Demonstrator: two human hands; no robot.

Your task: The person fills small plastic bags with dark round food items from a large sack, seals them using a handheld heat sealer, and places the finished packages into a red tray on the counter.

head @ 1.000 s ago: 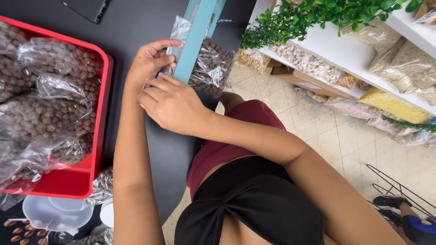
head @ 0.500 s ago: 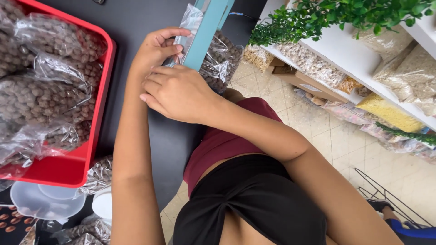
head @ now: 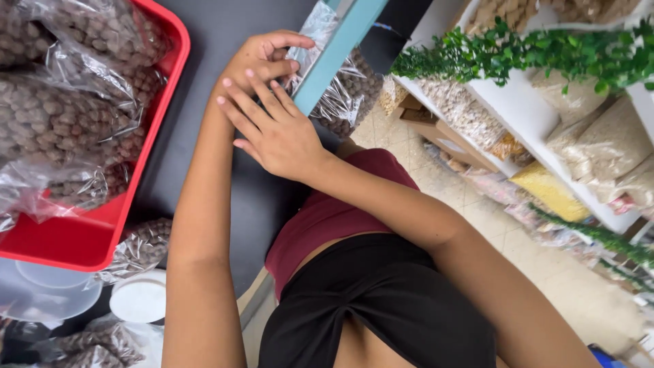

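Note:
My left hand (head: 262,58) is curled around the top edge of a clear plastic bag (head: 351,92) filled with small brown nuts, right beside a teal bar (head: 340,48) that slants across the bag's neck. Behind the bar, the bag rests at the edge of the black table (head: 225,27). My right hand (head: 276,133) holds nothing. It lies flat, fingers spread, across my left wrist, just short of the bar.
A red tray (head: 158,129) with several filled nut bags stands at the left. A white round lid (head: 139,300), clear containers (head: 48,293) and more bags lie below it. White shelves (head: 518,116) with bagged goods and green leaves (head: 545,51) line the right, over a tiled floor.
My right hand has come off the teal bar, uncurled and slid back over my left wrist. My left hand keeps its hold on the bag's top. The view has shifted slightly.

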